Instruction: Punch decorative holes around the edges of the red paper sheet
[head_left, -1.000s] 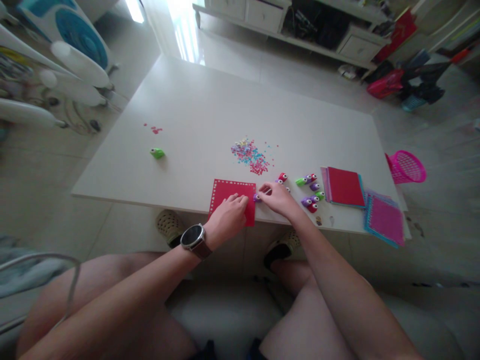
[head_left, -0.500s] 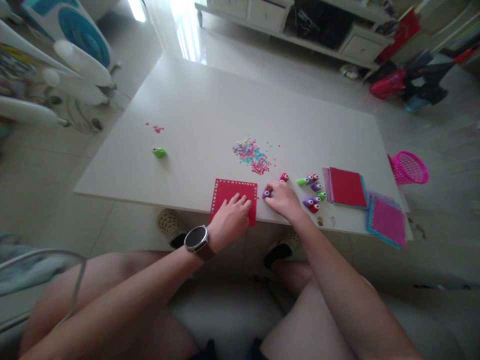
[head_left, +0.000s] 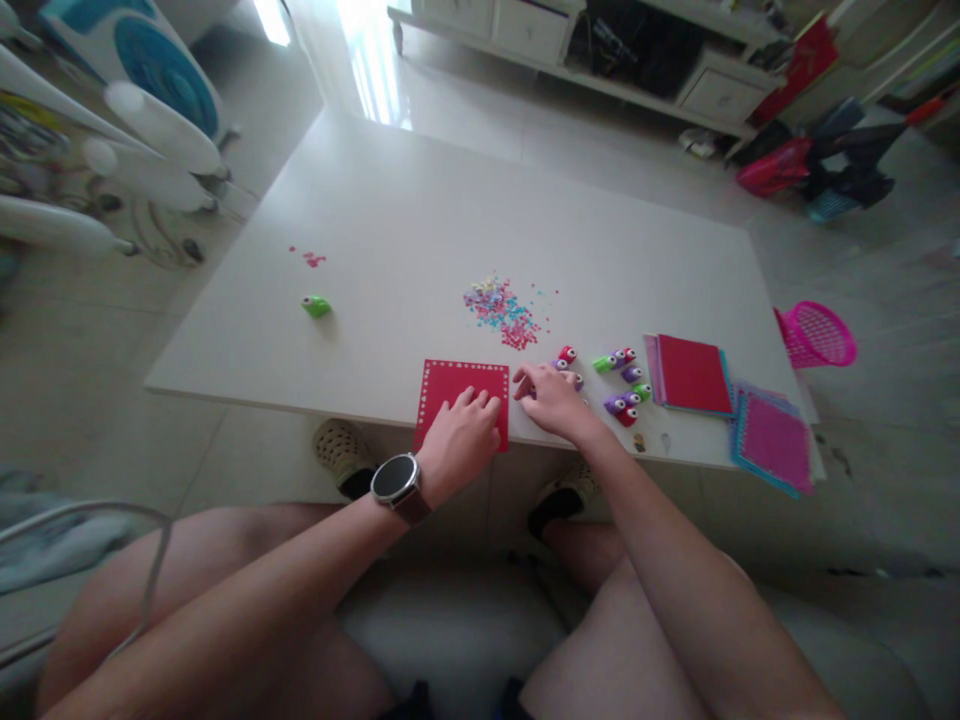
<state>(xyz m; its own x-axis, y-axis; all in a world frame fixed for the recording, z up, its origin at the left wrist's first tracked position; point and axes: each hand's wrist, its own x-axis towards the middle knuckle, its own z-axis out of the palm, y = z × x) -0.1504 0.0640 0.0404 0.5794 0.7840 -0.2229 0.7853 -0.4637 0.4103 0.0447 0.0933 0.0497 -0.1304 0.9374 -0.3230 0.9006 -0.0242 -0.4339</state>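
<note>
A square red sheet of paper (head_left: 450, 385) lies at the table's front edge. Small punched holes run along its far and left sides. My left hand (head_left: 463, 428) rests flat on the sheet with fingers stretched out. Just off the sheet's right edge is my right hand (head_left: 549, 398), its fingers bent and apart, with nothing visibly gripped. A purple craft punch (head_left: 561, 365) with an eye-like button shows behind it, near a red punch (head_left: 568, 353). Part of this group is hidden by the right hand.
A pile of coloured paper bits (head_left: 504, 312) lies mid-table. Several small punches (head_left: 621, 402) stand right of my right hand, beside a stack of red paper (head_left: 694, 375) and purple-pink sheets (head_left: 776, 440). A green punch (head_left: 316, 307) stands left. A pink basket (head_left: 825, 335) is beyond the table.
My right hand has let go of the purple punch and moved slightly left, towards the sheet's edge. The sheet and left hand have shifted slightly left in view.
</note>
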